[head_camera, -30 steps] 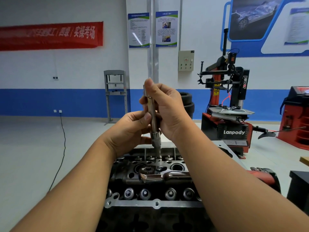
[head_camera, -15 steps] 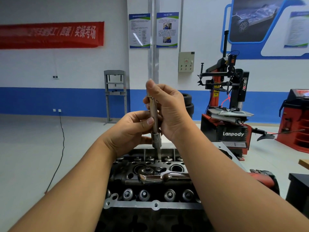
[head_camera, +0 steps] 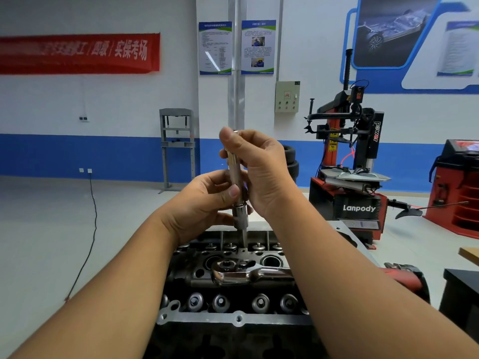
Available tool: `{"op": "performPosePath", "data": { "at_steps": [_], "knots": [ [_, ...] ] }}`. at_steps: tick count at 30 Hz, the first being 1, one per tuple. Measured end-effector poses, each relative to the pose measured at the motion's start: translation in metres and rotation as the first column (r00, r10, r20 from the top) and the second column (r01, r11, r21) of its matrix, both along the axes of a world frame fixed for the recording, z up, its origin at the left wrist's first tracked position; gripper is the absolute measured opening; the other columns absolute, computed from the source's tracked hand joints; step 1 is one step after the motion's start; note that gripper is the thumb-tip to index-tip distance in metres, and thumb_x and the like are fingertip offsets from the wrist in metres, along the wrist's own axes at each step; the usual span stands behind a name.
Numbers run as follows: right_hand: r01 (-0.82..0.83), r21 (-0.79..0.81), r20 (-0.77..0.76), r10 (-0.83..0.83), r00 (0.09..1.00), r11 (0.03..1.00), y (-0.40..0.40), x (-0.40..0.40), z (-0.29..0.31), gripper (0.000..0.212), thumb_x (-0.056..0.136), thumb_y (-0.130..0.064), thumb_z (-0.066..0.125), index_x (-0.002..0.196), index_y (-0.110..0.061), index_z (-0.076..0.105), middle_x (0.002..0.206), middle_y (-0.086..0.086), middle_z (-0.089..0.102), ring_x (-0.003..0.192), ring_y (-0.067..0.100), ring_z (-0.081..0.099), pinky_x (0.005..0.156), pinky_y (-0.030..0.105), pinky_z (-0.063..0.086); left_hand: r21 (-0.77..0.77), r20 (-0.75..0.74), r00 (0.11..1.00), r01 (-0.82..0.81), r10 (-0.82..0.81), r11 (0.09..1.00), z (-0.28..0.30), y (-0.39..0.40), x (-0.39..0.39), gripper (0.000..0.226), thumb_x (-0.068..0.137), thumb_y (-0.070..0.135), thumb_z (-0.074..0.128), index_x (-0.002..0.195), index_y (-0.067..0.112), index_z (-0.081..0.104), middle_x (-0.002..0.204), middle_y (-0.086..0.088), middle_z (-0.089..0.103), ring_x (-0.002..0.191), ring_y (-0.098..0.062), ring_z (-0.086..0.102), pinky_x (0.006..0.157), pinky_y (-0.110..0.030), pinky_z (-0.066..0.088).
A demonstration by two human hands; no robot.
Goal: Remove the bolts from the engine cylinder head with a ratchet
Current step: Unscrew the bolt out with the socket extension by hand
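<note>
A dark engine cylinder head sits in front of me at the bottom centre. A chrome ratchet lies flat across its top, with no hand on it. Above the head stands an upright metal extension bar with a socket at its lower end and a thin bolt shank reaching down from it. My left hand pinches the bar just above the socket. My right hand grips the bar's upper part, thumb at the top.
A red and black tyre changer stands behind on the right, next to a red cabinet. A grey press frame stands by the back wall. A black cable runs across the floor on the left. A red-handled tool lies at the right of the engine.
Both hands have turned slightly on the bar and the socket with the bolt shank sits a little higher above the head. The ratchet has not moved.
</note>
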State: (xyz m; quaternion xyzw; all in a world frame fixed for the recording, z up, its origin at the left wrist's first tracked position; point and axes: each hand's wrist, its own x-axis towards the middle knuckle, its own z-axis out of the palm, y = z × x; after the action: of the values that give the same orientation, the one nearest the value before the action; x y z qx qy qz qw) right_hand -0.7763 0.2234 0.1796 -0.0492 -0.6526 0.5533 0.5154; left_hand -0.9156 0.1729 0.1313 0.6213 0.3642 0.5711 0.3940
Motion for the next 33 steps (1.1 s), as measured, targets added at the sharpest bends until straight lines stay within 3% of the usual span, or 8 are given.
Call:
{"op": "performPosePath", "data": {
  "at_steps": [4, 7, 12, 14, 19, 22, 28, 33],
  "knots": [
    [0.057, -0.002, 0.008, -0.057, 0.998, 0.998, 0.0014, 0.0024, 0.0042, 0.025, 0.094, -0.036, 0.073, 0.081, -0.015, 0.07, 0.073, 0.003, 0.072, 0.072, 0.01, 0.067, 0.074, 0.035, 0.051, -0.043, 0.013, 1.0, 0.002, -0.002, 0.999, -0.0008, -0.0004, 0.0043, 0.041, 0.092, 0.034, 0.067, 0.122, 0.006, 0.067, 0.107, -0.012, 0.073, 0.097, -0.033, 0.072, 0.081, -0.047, 0.061],
    [0.026, -0.036, 0.029, -0.025, 0.999, 0.999, 0.0002, 0.0021, 0.0047, 0.035, 0.101, -0.04, 0.062, 0.09, -0.009, 0.071, 0.075, 0.005, 0.073, 0.067, 0.012, 0.063, 0.066, 0.028, 0.05, -0.028, 0.01, 1.0, 0.007, -0.007, 1.0, -0.0013, -0.0007, 0.005, 0.033, 0.096, 0.025, 0.059, 0.122, 0.006, 0.067, 0.106, -0.014, 0.072, 0.096, -0.034, 0.073, 0.081, -0.048, 0.061],
    [0.008, -0.019, -0.012, -0.008, 1.0, 1.0, -0.001, 0.0017, 0.0028, 0.028, 0.093, -0.039, 0.072, 0.088, -0.012, 0.069, 0.071, 0.005, 0.069, 0.063, 0.013, 0.062, 0.063, 0.027, 0.052, -0.013, 0.011, 0.999, -0.044, 0.044, 0.999, -0.0015, 0.0033, 0.0029, 0.075, 0.062, 0.043, 0.098, 0.118, 0.004, 0.069, 0.099, -0.011, 0.071, 0.092, -0.027, 0.07, 0.075, -0.047, 0.061],
    [0.018, -0.008, -0.023, -0.018, 1.0, 1.0, -0.0005, 0.0014, 0.0023, 0.024, 0.091, -0.036, 0.076, 0.083, -0.015, 0.066, 0.07, 0.004, 0.068, 0.064, 0.012, 0.064, 0.063, 0.027, 0.052, -0.01, 0.012, 0.998, -0.065, 0.066, 0.998, -0.0018, 0.004, 0.0019, 0.073, 0.055, 0.046, 0.101, 0.11, 0.007, 0.072, 0.092, -0.007, 0.07, 0.087, -0.022, 0.069, 0.071, -0.044, 0.061],
    [0.014, -0.059, -0.012, -0.014, 1.0, 0.998, 0.002, 0.0001, 0.0041, 0.032, 0.101, -0.04, 0.063, 0.09, -0.01, 0.067, 0.07, 0.005, 0.071, 0.061, 0.014, 0.06, 0.059, 0.025, 0.051, -0.056, 0.069, 0.997, 0.042, -0.038, 0.998, -0.0025, 0.0024, 0.0021, 0.041, 0.092, 0.027, 0.069, 0.122, 0.0, 0.067, 0.108, -0.018, 0.071, 0.099, -0.036, 0.072, 0.082, -0.056, 0.062],
    [-0.008, -0.092, -0.014, 0.007, 1.0, 0.996, 0.0031, -0.0015, 0.0049, 0.04, 0.099, -0.047, 0.061, 0.088, -0.011, 0.071, 0.071, 0.007, 0.07, 0.063, 0.016, 0.061, 0.063, 0.029, 0.049, -0.032, 0.048, 0.999, 0.023, -0.022, 0.999, -0.0029, 0.0016, 0.0036, 0.033, 0.094, 0.018, 0.063, 0.121, -0.001, 0.066, 0.103, -0.016, 0.072, 0.096, -0.035, 0.074, 0.077, -0.054, 0.062],
    [-0.06, -0.118, -0.091, 0.049, 0.995, 0.991, 0.0036, -0.0012, 0.0043, 0.028, 0.077, -0.048, 0.08, 0.061, -0.028, 0.066, 0.065, -0.002, 0.062, 0.063, 0.015, 0.066, 0.059, 0.032, 0.048, -0.034, 0.06, 0.998, -0.014, 0.016, 0.999, -0.0013, 0.0007, 0.0027, 0.095, 0.057, 0.037, 0.102, 0.128, -0.01, 0.059, 0.101, -0.016, 0.067, 0.095, -0.03, 0.067, 0.078, -0.054, 0.062],
    [-0.066, -0.069, -0.104, 0.059, 0.993, 0.995, 0.0075, -0.0008, 0.003, 0.025, 0.074, -0.037, 0.083, 0.065, -0.024, 0.064, 0.066, 0.0, 0.064, 0.066, 0.014, 0.065, 0.065, 0.032, 0.05, -0.036, 0.047, 0.999, 0.0, 0.002, 0.999, -0.0017, 0.0003, 0.0063, 0.042, 0.089, 0.016, 0.068, 0.125, -0.003, 0.064, 0.103, -0.015, 0.072, 0.097, -0.032, 0.072, 0.082, -0.054, 0.063]
  ]
}}
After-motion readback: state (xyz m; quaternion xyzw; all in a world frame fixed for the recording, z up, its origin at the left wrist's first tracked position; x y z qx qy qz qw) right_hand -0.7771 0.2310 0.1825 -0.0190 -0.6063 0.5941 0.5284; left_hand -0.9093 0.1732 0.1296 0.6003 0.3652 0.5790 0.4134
